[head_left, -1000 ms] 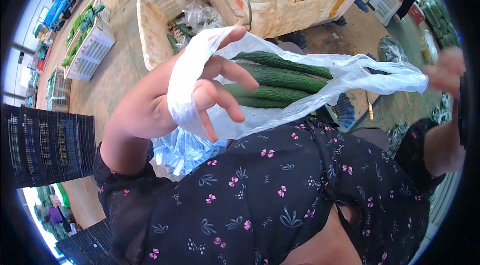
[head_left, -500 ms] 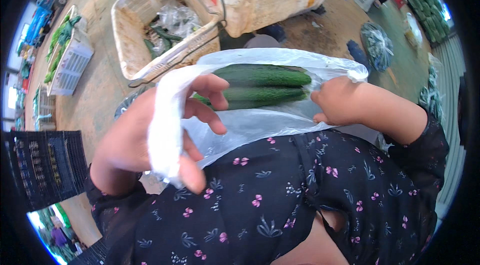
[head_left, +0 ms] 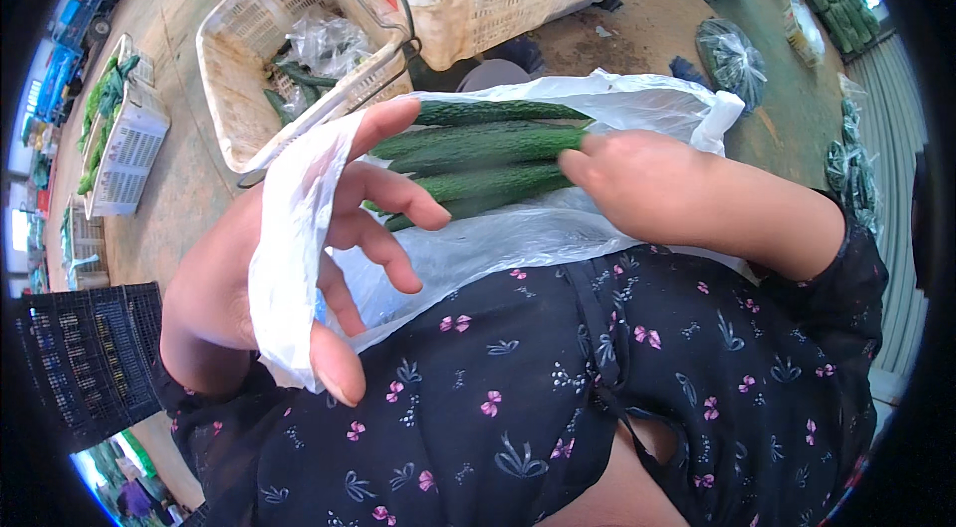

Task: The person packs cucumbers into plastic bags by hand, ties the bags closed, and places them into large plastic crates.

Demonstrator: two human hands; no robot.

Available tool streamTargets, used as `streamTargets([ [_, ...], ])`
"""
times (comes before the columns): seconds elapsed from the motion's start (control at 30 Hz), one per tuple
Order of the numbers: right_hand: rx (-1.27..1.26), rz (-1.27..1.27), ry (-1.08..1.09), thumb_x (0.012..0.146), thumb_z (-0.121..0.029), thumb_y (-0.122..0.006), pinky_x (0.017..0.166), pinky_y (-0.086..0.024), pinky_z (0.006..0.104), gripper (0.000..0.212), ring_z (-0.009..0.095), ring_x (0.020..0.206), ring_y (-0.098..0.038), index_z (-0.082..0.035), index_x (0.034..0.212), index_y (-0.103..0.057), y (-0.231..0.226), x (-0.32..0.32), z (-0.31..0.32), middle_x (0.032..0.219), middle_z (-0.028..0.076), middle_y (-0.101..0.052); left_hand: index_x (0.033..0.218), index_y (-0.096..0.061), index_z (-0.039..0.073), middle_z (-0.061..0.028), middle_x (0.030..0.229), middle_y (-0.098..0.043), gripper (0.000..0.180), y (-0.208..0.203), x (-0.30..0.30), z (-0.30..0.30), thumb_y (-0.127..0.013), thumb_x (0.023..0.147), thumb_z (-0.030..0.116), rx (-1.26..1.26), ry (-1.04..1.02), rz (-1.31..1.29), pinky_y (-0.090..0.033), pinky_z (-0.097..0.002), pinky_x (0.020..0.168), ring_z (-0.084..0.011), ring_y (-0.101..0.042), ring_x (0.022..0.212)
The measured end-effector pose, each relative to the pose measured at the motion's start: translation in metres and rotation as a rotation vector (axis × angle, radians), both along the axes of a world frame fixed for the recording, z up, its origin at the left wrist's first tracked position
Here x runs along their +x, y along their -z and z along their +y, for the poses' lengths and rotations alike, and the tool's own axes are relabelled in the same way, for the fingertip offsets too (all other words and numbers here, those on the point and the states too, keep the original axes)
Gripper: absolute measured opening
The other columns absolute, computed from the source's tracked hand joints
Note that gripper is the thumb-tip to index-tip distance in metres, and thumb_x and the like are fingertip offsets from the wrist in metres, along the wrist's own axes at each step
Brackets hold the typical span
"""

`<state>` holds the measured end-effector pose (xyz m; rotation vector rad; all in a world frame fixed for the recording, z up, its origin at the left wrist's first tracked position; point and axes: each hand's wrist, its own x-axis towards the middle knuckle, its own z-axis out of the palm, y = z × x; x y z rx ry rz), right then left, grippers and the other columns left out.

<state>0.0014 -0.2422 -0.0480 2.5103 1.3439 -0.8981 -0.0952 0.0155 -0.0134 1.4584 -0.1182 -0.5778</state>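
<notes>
Head view. The left hand is thrust through one handle loop of a thin, translucent white plastic bag, its fingers spread and closed on nothing, the film passing round it. Long, dark-green, bumpy-skinned cucumbers lie side by side in the bag, between the two hands. The right hand is bent inward at their near ends; whether it grasps one cannot be told, its curled fingers being partly hidden. For sound handling, the left hand should spread the film without straining it, while the right presses gently on the ends, sparing skin and bag alike. Beyond the left hand stands a stained, cream-coloured, slatted plastic crate.
</notes>
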Motion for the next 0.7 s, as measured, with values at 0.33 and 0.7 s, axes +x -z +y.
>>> streamTargets([
  [0.33, 0.461, -0.156, -0.047, 0.065, -0.012, -0.072, 0.084, -0.042, 0.0359, 0.076, 0.033, 0.098, -0.051, 0.004, 0.127, -0.03, 0.086, 0.009, 0.034, 0.106, 0.02, -0.048, 0.138, -0.004, 0.0, -0.0107, 0.079, -0.06, 0.145, -0.019, 0.001, 0.019, -0.081, 0.025, 0.049, 0.15, 0.216, 0.167, -0.047, -0.0176, 0.054, -0.0112, -0.058, 0.059],
  [0.7, 0.493, -0.069, 0.118, 0.07, -0.011, -0.057, 0.086, -0.04, 0.0403, 0.051, 0.036, 0.098, -0.052, -0.001, 0.118, -0.043, 0.1, 0.014, 0.033, 0.105, 0.022, -0.054, 0.138, -0.006, 0.0, -0.0103, 0.085, -0.06, 0.14, -0.018, 0.0, 0.03, -0.084, 0.03, 0.045, 0.276, 0.385, 0.032, -0.047, -0.0189, 0.057, -0.0106, -0.058, 0.066],
])
